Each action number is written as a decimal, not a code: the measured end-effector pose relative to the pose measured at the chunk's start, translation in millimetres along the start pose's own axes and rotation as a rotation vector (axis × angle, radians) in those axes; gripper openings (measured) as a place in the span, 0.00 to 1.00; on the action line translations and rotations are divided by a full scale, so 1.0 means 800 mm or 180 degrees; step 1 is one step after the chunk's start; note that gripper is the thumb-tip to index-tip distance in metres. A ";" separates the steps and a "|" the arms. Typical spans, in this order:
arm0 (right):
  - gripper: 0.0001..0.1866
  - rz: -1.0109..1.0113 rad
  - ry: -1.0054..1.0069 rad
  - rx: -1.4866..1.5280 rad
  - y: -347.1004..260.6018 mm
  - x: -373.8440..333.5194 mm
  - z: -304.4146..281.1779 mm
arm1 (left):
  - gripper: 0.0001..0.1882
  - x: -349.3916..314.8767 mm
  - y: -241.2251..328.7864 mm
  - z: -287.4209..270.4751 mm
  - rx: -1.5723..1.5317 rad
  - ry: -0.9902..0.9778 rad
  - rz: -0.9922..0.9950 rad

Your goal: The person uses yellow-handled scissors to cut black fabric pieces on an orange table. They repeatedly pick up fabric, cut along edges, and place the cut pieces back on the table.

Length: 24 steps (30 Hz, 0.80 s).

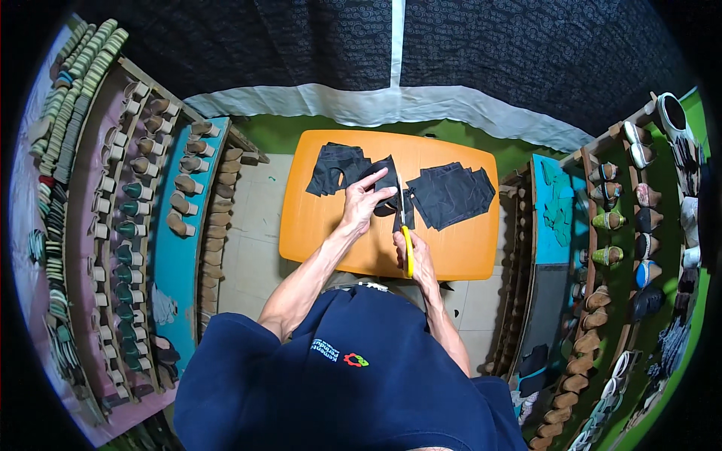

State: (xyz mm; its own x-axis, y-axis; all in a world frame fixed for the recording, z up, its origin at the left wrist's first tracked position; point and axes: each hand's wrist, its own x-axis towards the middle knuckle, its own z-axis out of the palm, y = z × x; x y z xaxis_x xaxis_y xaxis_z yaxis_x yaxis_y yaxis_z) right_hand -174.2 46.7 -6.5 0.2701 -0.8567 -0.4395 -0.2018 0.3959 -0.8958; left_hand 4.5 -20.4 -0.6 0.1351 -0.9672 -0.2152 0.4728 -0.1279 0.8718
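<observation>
My right hand (416, 259) grips a pair of yellow-handled scissors (408, 244), blades pointing away from me. Against the blades is a piece of black fabric (386, 167), pinched in my left hand (364, 197). Some of that piece hangs below my fingers, and a dark strip (404, 219) shows beside the blades. To the left on the orange table (316, 233) lies a small heap of cut black fabric (336, 161). On its right side rests a bigger stack of black fabric pieces (453, 197), with uneven edges.
Racks of shoe lasts and shoes (135, 248) stand at left, with more shoes (602, 255) on shelves at right. Green scraps (556, 199) lie on a blue surface at right. A dark patterned curtain (511, 68) hangs behind the table.
</observation>
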 end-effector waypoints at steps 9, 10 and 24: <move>0.25 0.0196 0.0214 0.0646 0.003 -0.013 0.002 | 0.27 0.002 0.007 -0.009 -0.0414 0.0103 -0.0311; 0.24 0.0168 0.0254 0.0729 0.005 -0.011 0.000 | 0.26 0.005 0.005 -0.015 -0.0241 0.0119 -0.0231; 0.20 -0.0565 0.0633 0.1946 -0.012 0.020 -0.005 | 0.28 -0.036 0.000 -0.022 0.0935 -0.1103 -0.0777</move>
State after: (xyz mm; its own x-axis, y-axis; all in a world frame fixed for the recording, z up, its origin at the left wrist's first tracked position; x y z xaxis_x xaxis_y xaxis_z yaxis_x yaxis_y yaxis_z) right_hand -171.3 27.7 -4.6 0.0594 -0.9476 -0.3139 0.4156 0.3094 -0.8553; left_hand 16.3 11.6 -2.1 -0.2687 -0.9110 -0.3129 0.1832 -0.3672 0.9119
